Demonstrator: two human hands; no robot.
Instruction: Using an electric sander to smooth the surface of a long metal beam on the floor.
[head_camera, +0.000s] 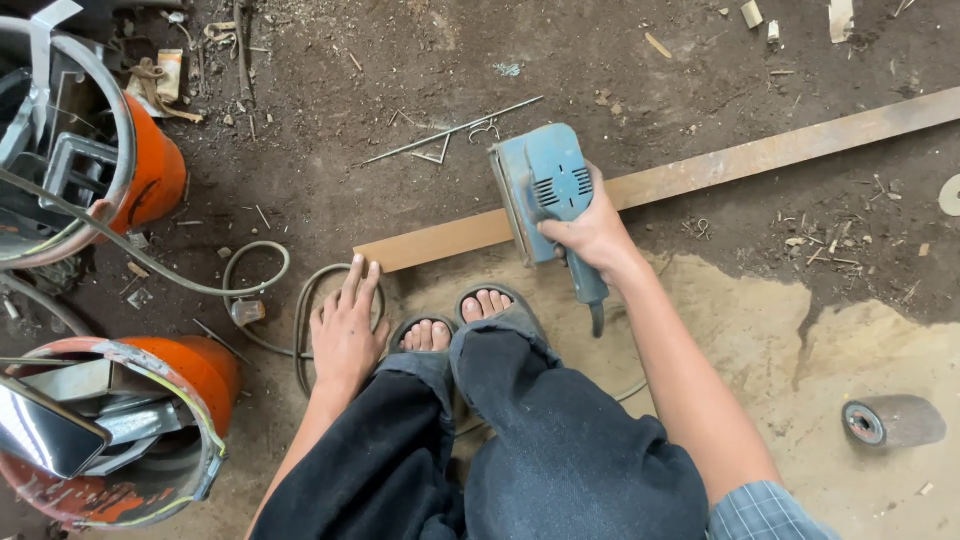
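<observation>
Two orange buckets packed with metal parts stood at the left on the dirt floor. A grey hose looped beside them. A thin metal rod lay further up the floor, wood scraps sat near the top edge, and a dark sanding drum rested on pale sawdust at lower right.

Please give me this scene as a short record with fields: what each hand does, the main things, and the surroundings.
Left hand: left hand pressed flat on the ground, fingertips at the near end of the wooden plank
Right hand: right hand grips the blue electric sander, which sits on the plank
Plank: long, lying on the dirt floor
Feet: in sandals, just behind the plank
Left side: two orange buckets holding metal parts
Right side: grey roll lying on sawdust
</observation>
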